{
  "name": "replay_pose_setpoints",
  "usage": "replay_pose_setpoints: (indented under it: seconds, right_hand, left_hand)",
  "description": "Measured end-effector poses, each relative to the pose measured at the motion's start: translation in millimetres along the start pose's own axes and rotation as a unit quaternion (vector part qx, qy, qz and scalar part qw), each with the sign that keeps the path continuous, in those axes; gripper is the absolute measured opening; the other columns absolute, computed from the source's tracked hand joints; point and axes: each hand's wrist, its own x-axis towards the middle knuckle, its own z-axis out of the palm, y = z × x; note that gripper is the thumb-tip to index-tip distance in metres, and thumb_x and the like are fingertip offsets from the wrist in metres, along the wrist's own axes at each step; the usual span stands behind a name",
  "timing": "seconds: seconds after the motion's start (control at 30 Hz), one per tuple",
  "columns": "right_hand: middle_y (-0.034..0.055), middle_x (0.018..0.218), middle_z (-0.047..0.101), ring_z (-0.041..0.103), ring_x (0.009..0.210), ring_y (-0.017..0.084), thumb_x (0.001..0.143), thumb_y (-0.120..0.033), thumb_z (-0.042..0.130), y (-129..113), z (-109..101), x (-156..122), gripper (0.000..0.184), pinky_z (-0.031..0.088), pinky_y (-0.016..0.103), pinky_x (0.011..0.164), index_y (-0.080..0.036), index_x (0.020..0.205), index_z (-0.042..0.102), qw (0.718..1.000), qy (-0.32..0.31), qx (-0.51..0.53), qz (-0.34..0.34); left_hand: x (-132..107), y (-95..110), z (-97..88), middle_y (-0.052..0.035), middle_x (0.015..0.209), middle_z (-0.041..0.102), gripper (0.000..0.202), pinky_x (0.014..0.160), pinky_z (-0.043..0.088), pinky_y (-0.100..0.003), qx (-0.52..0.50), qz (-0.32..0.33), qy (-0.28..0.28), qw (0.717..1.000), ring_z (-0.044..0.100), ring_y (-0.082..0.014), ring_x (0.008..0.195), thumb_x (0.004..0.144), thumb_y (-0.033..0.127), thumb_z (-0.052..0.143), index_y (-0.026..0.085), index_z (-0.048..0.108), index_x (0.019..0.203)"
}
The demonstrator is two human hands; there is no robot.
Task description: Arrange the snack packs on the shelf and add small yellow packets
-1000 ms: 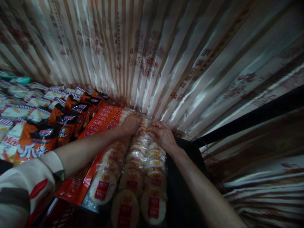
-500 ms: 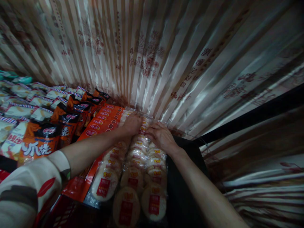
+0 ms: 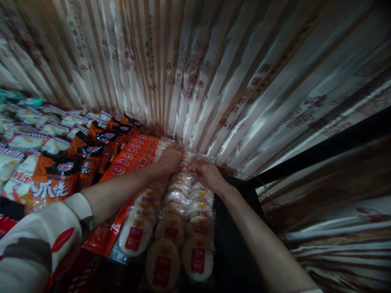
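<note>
Clear-wrapped round flat cakes (image 3: 166,266) with red and yellow labels lie overlapping in three rows below and between my hands. At the far end of the left and middle rows, my left hand (image 3: 171,159) has its fingers bent round a wrapped cake. Above the right row, my right hand (image 3: 205,173) is closed, thumb and fingers pinching a wrapped cake near the middle row. The fingertips of both hands are partly hidden and dim. Orange packets (image 3: 130,156) with round logos lie overlapped just left of the cakes, beside my left forearm.
Orange and black snack bags (image 3: 55,179) stand further left, with several rows of white packets (image 3: 26,140) beyond them. Pleated printed curtain (image 3: 189,81) hangs close behind. A black bar (image 3: 330,142) slants at the right, above a dark surface (image 3: 235,244).
My right hand has curled its fingers more tightly and shifted slightly over the right row. My left hand stays almost in place. The view has shifted a little.
</note>
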Motion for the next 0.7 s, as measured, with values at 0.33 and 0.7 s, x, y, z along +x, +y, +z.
replay_pose_setpoints:
  seconds: [0.33, 0.7]
  right_hand:
    - [0.0021, 0.08, 0.067, 0.058, 0.085, 0.019, 0.084, -0.016, 0.061, -10.5, 6.9, -4.8, 0.011, 0.043, 0.032, 0.084, -0.022, 0.075, 0.065, 0.994, 0.089, -0.038, 0.059]
    - [0.0018, 0.079, 0.065, 0.056, 0.081, 0.019, 0.084, -0.017, 0.059, -20.4, 12.5, -6.5, 0.011, 0.043, 0.032, 0.083, -0.023, 0.074, 0.061, 0.986, 0.121, -0.06, 0.101]
  left_hand:
    - [-6.8, -4.6, 1.5, -0.0119, 0.098, 0.067, 0.021, 0.095, 0.042, -0.035, -0.041, 0.0, 0.048, 0.998, 0.056, -0.0232, 0.1, 0.088, 0.016, 0.049, 0.009, 0.065, 0.099]
    - [-27.9, -4.3, -2.5, -0.0113, 0.089, 0.066, 0.02, 0.093, 0.042, -0.035, -0.003, 0.089, 0.044, 0.995, 0.057, -0.0233, 0.093, 0.089, 0.02, 0.05, 0.011, 0.068, 0.088]
